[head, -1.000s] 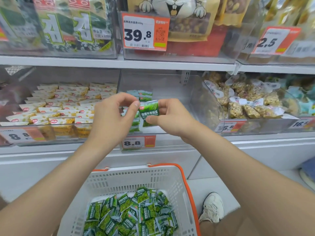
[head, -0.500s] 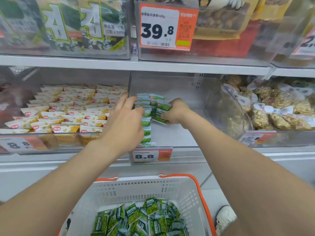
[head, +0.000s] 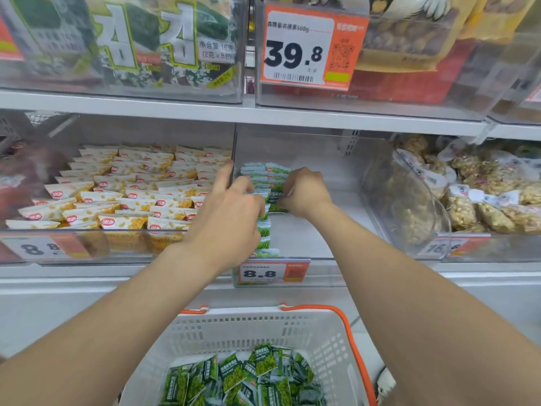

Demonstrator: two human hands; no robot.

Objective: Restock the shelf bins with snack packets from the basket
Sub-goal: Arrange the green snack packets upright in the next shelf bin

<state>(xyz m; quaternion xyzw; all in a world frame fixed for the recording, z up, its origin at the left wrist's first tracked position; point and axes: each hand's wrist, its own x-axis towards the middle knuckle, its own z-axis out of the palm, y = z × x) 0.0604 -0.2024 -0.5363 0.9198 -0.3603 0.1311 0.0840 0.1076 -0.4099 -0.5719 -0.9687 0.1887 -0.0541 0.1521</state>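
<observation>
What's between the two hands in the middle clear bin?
Head view: a front-to-back row of small green snack packets stands between the left hand and the right hand, which pinches another green packet.

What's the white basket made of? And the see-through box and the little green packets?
The white basket looks like hard plastic, matt and moulded with rows of holes. The see-through bin looks like stiff clear plastic, maybe acrylic, since it is glossy with reflections. The green packets are probably thin plastic film, as they look shiny and crinkled.
</observation>
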